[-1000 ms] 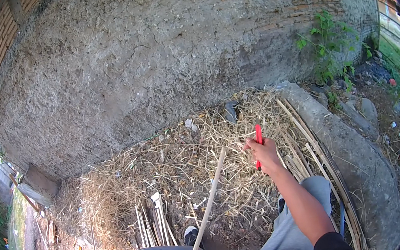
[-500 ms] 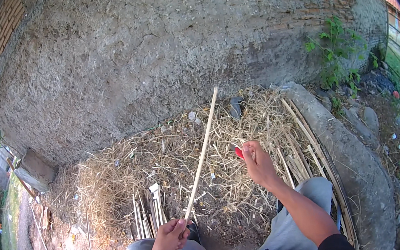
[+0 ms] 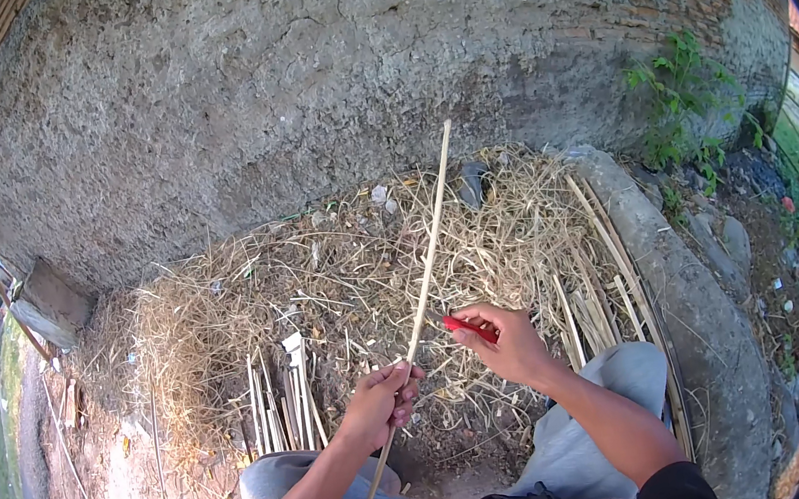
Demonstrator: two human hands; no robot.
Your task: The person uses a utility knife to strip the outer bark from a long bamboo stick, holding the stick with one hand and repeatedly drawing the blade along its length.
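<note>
A long, pale bamboo strip (image 3: 431, 237) slants up from my lap, its upper end in front of the wall. My left hand (image 3: 381, 403) is closed around its lower part, with the tail of the strip running down over my left leg. Just right of the strip, my right hand (image 3: 508, 344) grips a small red-handled knife (image 3: 470, 328) that points toward it. The blade is hard to make out, and I cannot tell whether it touches the strip.
Curly shavings (image 3: 510, 245) cover the ground ahead. Cut strips (image 3: 264, 409) lie by my left knee, and longer ones (image 3: 611, 247) lie along the concrete kerb (image 3: 672, 284) at right. A rough wall (image 3: 299, 101) stands ahead; a green plant (image 3: 687, 95) grows at its foot.
My left hand has moved up and to the right with the strip. The knife in my right hand has come down and left, nearer the strip, showing more of its red handle.
</note>
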